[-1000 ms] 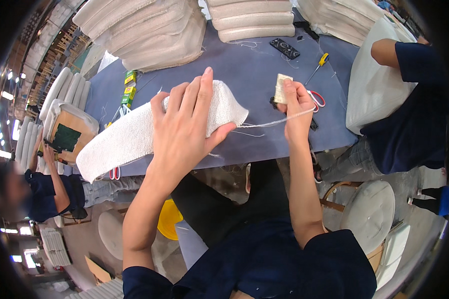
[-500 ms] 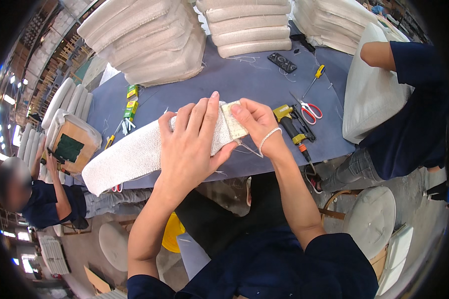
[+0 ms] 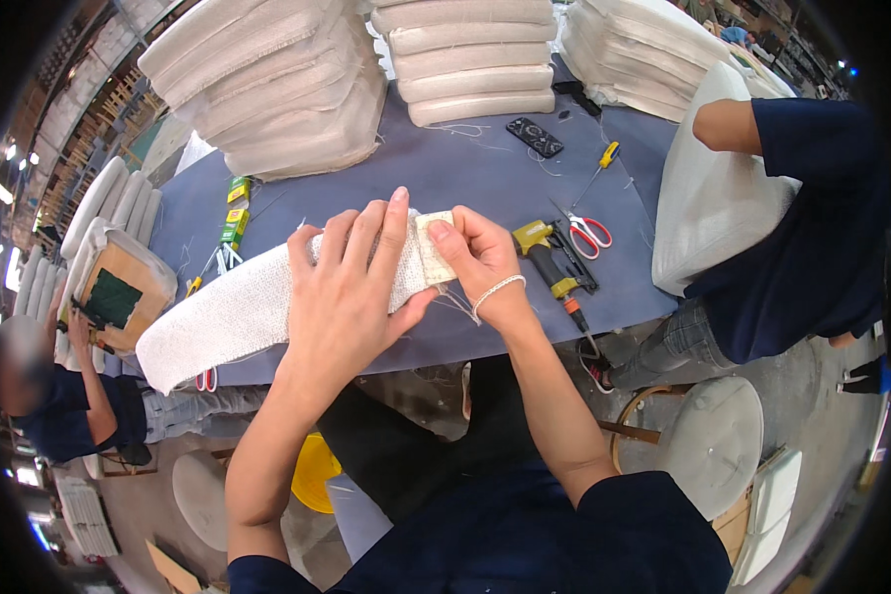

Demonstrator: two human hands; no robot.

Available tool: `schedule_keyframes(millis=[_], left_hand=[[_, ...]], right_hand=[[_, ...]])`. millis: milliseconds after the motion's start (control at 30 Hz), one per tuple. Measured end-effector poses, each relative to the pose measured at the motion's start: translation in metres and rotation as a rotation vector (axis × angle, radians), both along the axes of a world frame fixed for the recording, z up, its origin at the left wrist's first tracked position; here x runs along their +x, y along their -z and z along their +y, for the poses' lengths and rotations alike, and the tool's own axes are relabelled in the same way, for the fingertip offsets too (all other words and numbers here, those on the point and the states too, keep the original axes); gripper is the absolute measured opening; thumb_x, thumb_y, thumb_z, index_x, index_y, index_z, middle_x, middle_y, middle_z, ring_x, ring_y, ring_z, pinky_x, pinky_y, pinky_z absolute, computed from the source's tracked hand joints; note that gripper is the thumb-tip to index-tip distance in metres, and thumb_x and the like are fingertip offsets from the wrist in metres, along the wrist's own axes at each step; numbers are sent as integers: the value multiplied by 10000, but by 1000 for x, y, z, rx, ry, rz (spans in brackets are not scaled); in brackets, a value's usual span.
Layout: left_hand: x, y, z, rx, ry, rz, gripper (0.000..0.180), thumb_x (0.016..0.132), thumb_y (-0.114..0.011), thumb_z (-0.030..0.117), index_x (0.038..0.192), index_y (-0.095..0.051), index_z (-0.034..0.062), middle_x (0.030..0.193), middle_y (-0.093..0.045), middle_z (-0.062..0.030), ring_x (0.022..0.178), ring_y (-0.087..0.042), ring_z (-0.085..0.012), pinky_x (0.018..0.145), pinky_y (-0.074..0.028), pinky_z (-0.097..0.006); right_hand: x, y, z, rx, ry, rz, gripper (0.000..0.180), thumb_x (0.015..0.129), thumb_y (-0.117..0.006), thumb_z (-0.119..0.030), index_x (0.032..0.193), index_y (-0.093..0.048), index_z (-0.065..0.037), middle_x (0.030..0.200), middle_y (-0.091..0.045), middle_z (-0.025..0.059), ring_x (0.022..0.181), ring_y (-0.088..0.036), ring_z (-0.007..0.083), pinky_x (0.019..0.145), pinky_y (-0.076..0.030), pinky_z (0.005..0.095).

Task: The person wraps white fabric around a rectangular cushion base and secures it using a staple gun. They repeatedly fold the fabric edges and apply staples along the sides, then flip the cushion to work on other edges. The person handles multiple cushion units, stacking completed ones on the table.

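A long, narrow pad covered in white woven fabric is held in both hands above the table. My left hand lies over its middle, fingers across the top and thumb along the near edge, gripping it. At the pad's right end, my right hand pinches a pale yellowish end piece, thumb on top. The fingers beneath are partly hidden. Loose threads hang from this end. Just right of my right hand lies a yellow-green staple gun with its hose attached.
Red-and-white scissors, a yellow-handled screwdriver and a black phone lie beyond the staple gun. Green-yellow boxes sit at left. Stacks of padded cushions line the table's back. Co-workers handle cushions at the right and left.
The whole scene has shifted left in the picture as my head moved. Both hands keep nearly the same hold on the pad. The right fingers have shifted slightly at the end piece.
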State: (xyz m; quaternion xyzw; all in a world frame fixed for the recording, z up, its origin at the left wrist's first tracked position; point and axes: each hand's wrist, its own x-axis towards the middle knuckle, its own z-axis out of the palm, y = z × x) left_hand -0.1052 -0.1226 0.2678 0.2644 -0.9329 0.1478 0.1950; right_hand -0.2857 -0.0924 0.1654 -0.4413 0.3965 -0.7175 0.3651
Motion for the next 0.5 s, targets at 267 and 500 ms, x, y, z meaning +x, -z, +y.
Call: schedule_keyframes(millis=[267, 500], left_hand=[[-8, -3, -28, -68, 125, 35, 615, 906, -825, 375, 1492, -646, 322, 1482, -579, -137, 1318, -568, -345, 1127, -409, -564], [-20, -17, -60, -38, 179, -24, 380, 989, -757, 371, 1368, -733, 347, 1472, -575, -172, 1288, -581, -363, 1067, -442, -543]], right_hand=[[-71, 171, -25, 571, 583, 463, 271, 1066, -690, -363, 1112, -711, -97, 983, -656, 19, 983, -635, 169, 842, -502, 345], [-136, 251, 2, 917, 873, 1268, 680, 871, -802, -220, 1461, -515, -45, 1313, -623, 201, 1292, -572, 427, 1042, -501, 558]])
